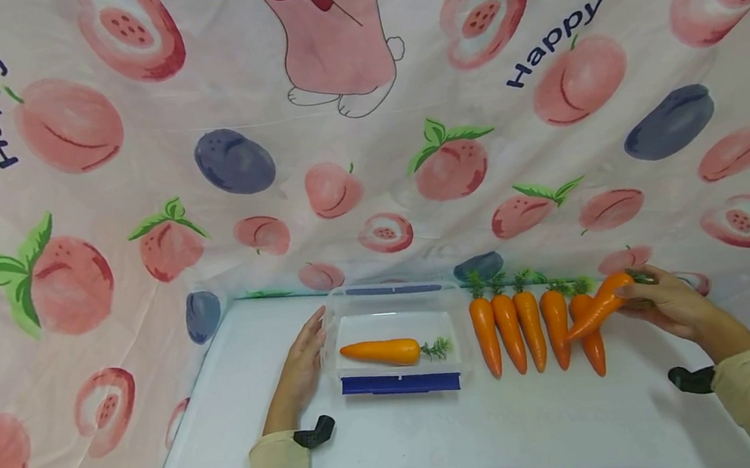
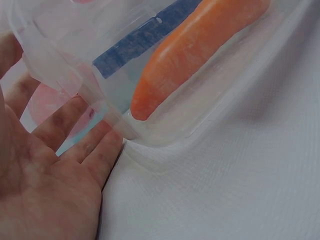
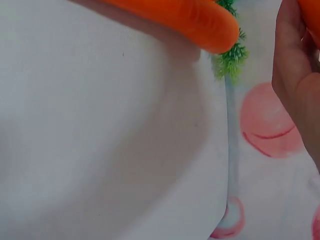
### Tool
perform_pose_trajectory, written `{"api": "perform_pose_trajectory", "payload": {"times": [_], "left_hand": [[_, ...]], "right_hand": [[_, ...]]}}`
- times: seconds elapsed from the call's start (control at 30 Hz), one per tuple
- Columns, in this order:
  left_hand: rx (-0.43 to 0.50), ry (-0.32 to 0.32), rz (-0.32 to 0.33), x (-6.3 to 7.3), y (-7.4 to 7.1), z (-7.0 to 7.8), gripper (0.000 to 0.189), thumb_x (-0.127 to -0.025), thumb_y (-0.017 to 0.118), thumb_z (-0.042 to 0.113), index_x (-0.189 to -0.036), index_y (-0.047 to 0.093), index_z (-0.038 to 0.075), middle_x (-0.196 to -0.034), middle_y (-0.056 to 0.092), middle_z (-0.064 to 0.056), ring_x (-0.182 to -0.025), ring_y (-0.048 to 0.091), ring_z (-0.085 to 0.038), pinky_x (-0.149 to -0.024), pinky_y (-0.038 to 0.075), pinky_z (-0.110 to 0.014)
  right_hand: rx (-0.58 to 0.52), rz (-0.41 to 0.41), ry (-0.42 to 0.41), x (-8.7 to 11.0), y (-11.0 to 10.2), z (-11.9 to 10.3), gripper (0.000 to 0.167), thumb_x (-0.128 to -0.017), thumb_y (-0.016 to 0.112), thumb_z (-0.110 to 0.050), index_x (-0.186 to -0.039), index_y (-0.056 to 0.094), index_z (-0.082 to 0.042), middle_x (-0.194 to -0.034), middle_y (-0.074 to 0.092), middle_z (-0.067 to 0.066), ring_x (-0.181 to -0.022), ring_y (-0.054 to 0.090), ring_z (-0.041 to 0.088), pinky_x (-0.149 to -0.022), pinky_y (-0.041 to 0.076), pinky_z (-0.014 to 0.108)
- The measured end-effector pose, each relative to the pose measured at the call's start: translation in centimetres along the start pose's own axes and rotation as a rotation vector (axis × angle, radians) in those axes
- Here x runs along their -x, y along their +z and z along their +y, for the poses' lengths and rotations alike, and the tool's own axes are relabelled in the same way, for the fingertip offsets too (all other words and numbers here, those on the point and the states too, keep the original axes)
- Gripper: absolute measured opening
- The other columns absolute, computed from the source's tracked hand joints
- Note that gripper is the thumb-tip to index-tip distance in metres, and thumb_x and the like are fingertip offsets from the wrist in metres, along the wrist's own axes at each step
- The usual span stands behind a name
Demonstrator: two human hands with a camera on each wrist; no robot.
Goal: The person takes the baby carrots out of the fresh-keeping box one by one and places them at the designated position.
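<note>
A clear plastic box (image 1: 394, 321) with blue clips stands on the white table, and one orange carrot (image 1: 384, 352) with green leaves lies inside it. My left hand (image 1: 302, 356) touches the box's left side with extended fingers; in the left wrist view, the fingers (image 2: 92, 145) rest against its clear wall. At the right, my right hand (image 1: 670, 302) grips a carrot (image 1: 603, 304) near its leafy end, its tip slanting down to the left over the rightmost carrot (image 1: 595, 354) of a row. In the right wrist view, that hand (image 3: 297, 75) is partly cut off.
Several carrots (image 1: 509, 334) lie side by side to the right of the box, leaves toward the back. A fruit-printed cloth (image 1: 366, 151) hangs behind the white table (image 1: 451, 439) and along its left side.
</note>
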State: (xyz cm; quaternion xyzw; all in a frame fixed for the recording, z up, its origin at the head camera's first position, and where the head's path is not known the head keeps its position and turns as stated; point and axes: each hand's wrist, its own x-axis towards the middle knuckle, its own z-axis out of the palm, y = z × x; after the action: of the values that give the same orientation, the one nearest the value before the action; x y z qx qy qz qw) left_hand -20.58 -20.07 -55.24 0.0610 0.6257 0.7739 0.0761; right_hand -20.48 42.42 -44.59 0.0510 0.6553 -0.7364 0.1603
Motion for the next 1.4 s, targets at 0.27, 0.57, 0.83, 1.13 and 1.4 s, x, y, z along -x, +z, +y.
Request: {"api": "perform_pose_trajectory", "payload": {"times": [0.27, 0.57, 0.83, 1.13, 1.4], "left_hand": [[-0.001, -0.002, -0.003, 0.1, 0.1, 0.2, 0.055, -0.11, 0.044, 0.027, -0.162, 0.028, 0.017, -0.17, 0.021, -0.01, -0.158, 0.018, -0.03, -0.129, 0.012, -0.052], [0.003, -0.001, -0.002, 0.1, 0.0, 0.1, 0.057, -0.109, 0.047, 0.032, -0.162, 0.03, 0.02, -0.17, 0.022, -0.01, -0.157, 0.02, -0.029, -0.129, 0.014, -0.051], [-0.006, 0.001, 0.005, 0.2, -0.1, 0.1, 0.058, -0.108, 0.049, 0.035, -0.161, 0.032, 0.021, -0.17, 0.023, -0.008, -0.158, 0.019, -0.028, -0.129, 0.013, -0.05], [-0.002, 0.002, 0.007, 0.2, 0.0, 0.1, 0.057, -0.109, 0.048, 0.033, -0.161, 0.031, 0.021, -0.17, 0.023, -0.009, -0.158, 0.02, -0.029, -0.129, 0.014, -0.051], [-0.01, 0.002, 0.014, 0.1, 0.0, 0.1, 0.056, -0.109, 0.048, 0.033, -0.161, 0.032, 0.021, -0.17, 0.022, -0.008, -0.158, 0.018, -0.028, -0.13, 0.012, -0.051]], "right_hand": [[0.009, 0.017, -0.032, 0.2, -1.2, 0.5, 0.021, -0.102, 0.057, 0.0, -0.113, 0.058, -0.017, -0.104, 0.067, -0.004, -0.095, 0.07, 0.013, -0.086, 0.063, 0.033], [0.002, 0.102, 0.021, 0.4, -2.5, 1.0, 0.027, -0.099, 0.062, 0.0, -0.114, 0.055, -0.021, -0.1, 0.064, -0.01, -0.09, 0.067, 0.009, -0.08, 0.063, 0.029], [-0.048, 0.158, 0.015, 0.0, -2.4, 2.0, 0.073, -0.099, 0.062, -0.004, -0.153, 0.021, -0.033, -0.096, 0.064, -0.015, -0.086, 0.068, 0.008, -0.074, 0.062, 0.031], [0.059, 0.262, 0.031, -0.8, -2.7, 4.2, 0.107, -0.099, 0.067, -0.014, -0.16, -0.018, -0.038, -0.115, 0.05, -0.008, -0.085, 0.063, 0.002, -0.072, 0.062, 0.027], [0.085, 0.295, 0.05, -1.4, -2.5, 5.8, 0.079, -0.097, 0.071, -0.023, -0.159, 0.022, -0.032, -0.104, 0.053, -0.021, -0.086, 0.063, -0.003, -0.073, 0.06, 0.021]]}}
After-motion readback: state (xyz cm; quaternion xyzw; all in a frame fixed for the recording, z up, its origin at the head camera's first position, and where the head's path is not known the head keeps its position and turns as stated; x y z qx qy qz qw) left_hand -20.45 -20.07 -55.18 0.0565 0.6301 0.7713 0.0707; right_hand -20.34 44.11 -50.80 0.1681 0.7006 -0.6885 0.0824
